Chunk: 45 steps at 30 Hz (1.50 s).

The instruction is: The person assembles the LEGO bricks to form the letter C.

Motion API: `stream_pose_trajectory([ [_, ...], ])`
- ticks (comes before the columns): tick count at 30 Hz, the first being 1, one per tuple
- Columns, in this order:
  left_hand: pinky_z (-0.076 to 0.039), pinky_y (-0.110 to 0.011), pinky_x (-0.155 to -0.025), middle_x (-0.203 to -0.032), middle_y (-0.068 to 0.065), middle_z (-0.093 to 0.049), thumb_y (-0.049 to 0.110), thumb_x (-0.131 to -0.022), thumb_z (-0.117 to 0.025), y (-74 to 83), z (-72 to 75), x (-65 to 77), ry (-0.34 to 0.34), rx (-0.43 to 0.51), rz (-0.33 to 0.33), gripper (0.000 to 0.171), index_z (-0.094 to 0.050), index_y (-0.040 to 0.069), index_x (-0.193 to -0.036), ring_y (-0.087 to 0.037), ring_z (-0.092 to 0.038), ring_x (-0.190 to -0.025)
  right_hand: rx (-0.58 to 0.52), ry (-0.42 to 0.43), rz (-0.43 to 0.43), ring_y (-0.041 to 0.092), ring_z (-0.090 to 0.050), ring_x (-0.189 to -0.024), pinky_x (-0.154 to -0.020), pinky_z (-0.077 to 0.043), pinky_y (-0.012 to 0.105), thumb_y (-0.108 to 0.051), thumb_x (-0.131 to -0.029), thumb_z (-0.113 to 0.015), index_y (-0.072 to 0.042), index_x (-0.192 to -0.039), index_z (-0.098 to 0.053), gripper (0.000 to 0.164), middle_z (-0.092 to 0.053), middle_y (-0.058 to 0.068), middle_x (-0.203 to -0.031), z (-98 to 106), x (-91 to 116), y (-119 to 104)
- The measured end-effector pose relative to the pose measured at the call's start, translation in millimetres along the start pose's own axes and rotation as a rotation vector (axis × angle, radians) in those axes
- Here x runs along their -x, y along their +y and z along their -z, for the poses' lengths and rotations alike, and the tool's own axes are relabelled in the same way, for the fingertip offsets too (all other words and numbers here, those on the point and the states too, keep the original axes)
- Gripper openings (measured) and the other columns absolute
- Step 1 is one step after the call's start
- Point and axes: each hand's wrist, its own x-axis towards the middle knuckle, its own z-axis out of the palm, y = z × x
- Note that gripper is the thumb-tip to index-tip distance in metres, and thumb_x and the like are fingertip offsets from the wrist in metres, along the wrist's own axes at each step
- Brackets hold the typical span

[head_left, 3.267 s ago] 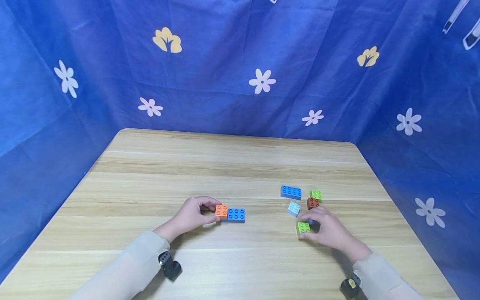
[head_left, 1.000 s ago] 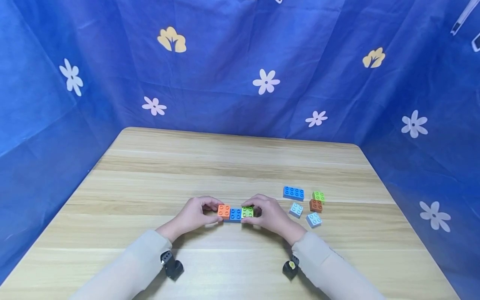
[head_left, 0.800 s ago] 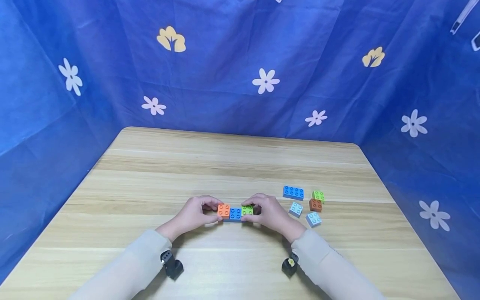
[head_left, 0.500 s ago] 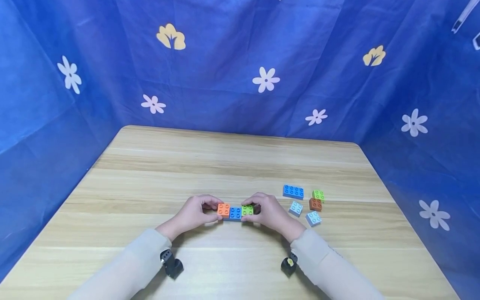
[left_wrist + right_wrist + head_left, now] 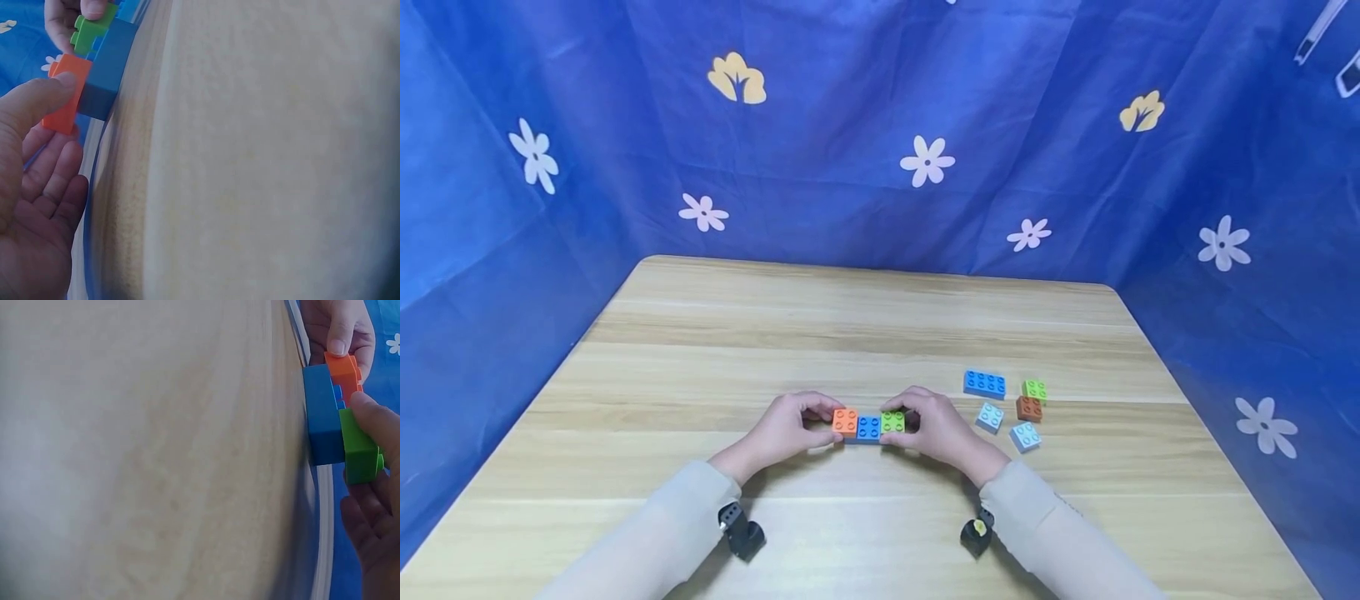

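Head: seemingly loose bricks near right hand

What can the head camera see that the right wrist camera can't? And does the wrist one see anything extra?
Only the head view: the loose blue brick, two pale blue bricks, the brown brick and the loose green brick.

Only the right wrist view: the inner side of the right hand, and the held green brick sticking out past the end of the long blue brick.

Both: those two bricks, the orange brick, the left hand, the table and the flowery blue cloth.
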Motion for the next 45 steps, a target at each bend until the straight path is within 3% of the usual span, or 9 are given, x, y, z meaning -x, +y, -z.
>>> stream_pose_trajectory([
  [7,-0.051,-0.031,-0.079,-0.089,0.005,-0.065,0.013,-0.071,-0.08,-1.9,-1.1,0.9,0.001,0.007,-0.003,0.035,-0.067,0.007,-0.103,-0.016,-0.06,-0.083,-0.072,-0.01,-0.019,0.008,-0.056,-0.103,-0.093,-0.045,0.03,-0.046,-0.075,-0.072,-0.019,-0.119,-0.06,0.053,-0.06,-0.008,-0.113,5.0,6.3,4.3],
  [12,-0.051,-0.03,-0.08,-0.09,0.005,-0.065,0.012,-0.07,-0.08,-2.4,-1.2,1.8,0.003,0.005,-0.002,0.035,-0.067,0.007,-0.103,-0.015,-0.061,-0.083,-0.077,0.027,-0.032,0.006,-0.056,-0.1,-0.089,-0.047,0.029,-0.042,-0.074,-0.075,-0.019,-0.119,-0.06,0.052,-0.06,-0.009,-0.11,14.8,14.0,9.7],
  [23,-0.052,-0.03,-0.078,-0.089,0.004,-0.065,0.012,-0.07,-0.08,-3.3,-1.6,1.8,0.009,0.008,-0.015,0.035,-0.068,0.007,-0.102,-0.016,-0.061,-0.082,0.014,0.154,-0.076,0.008,-0.058,-0.095,-0.084,-0.049,0.035,-0.039,-0.073,-0.077,-0.02,-0.116,-0.061,0.049,-0.063,-0.004,-0.105,45.9,42.1,37.7],
  [29,-0.051,-0.03,-0.079,-0.088,0.006,-0.065,0.012,-0.07,-0.08,-2.8,-1.5,1.4,0.003,0.005,0.002,0.035,-0.068,0.008,-0.103,-0.015,-0.061,-0.082,0.055,0.216,-0.099,0.014,-0.06,-0.094,-0.085,-0.05,0.038,-0.031,-0.071,-0.08,-0.014,-0.114,-0.062,0.05,-0.064,-0.001,-0.104,61.8,59.7,53.6],
  [34,-0.051,-0.03,-0.08,-0.088,0.006,-0.065,0.014,-0.071,-0.08,-2.8,-0.8,1.2,-0.001,0.008,0.005,0.036,-0.068,0.008,-0.104,-0.015,-0.061,-0.083,0.092,0.233,-0.131,0.017,-0.06,-0.093,-0.086,-0.05,0.04,-0.031,-0.072,-0.08,-0.011,-0.113,-0.062,0.05,-0.064,0.002,-0.101,66.9,70.5,62.8],
  [41,-0.051,-0.03,-0.08,-0.089,0.006,-0.065,0.015,-0.071,-0.08,-2.7,-0.6,1.1,-0.001,0.006,0.004,0.036,-0.068,0.009,-0.104,-0.015,-0.061,-0.083,0.145,0.207,-0.241,0.018,-0.06,-0.096,-0.09,-0.047,0.041,-0.034,-0.071,-0.08,-0.012,-0.114,-0.061,0.052,-0.064,0.001,-0.105,69.4,78.9,66.9],
  [45,-0.051,-0.03,-0.08,-0.089,0.006,-0.065,0.015,-0.071,-0.08,-2.5,-0.4,0.9,-0.001,0.007,-0.003,0.036,-0.067,0.008,-0.104,-0.015,-0.061,-0.083,0.166,0.202,-0.252,0.021,-0.06,-0.099,-0.09,-0.047,0.041,-0.032,-0.071,-0.081,-0.009,-0.113,-0.062,0.051,-0.064,0.004,-0.109,70.3,80.3,67.2],
])
